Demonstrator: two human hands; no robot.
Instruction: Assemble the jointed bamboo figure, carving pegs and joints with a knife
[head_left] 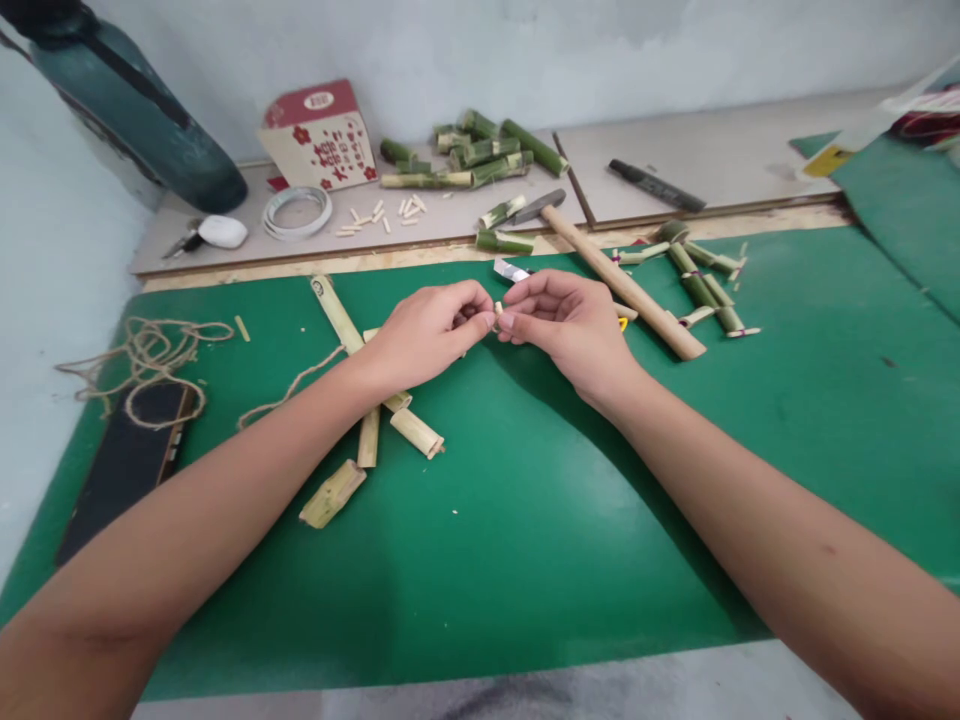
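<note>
My left hand (427, 335) and my right hand (566, 320) meet above the green mat, thumbs and fingers pinched on a small pale bamboo piece (499, 309). Fingertips hide most of it. Partly under my left forearm lies a bamboo figure of crossed sticks (337, 312), with twine (294, 385) running from it. Nearer me are two short bamboo pieces, one pale (417, 434) and one greenish (333, 494). Behind my right hand lies a flat silvery tool (512, 270), mostly covered, its kind unclear. A wooden-handled hammer (626, 280) lies just beyond that hand.
On the back ledge are green bamboo lengths (484, 150), small pale pegs (382, 215), a tape roll (297, 212), a box (321, 135) and a black marker (656, 185). A tied bamboo figure (701, 280) lies right; a dark phone-like slab (124, 480) and tangled twine (161, 350) left.
</note>
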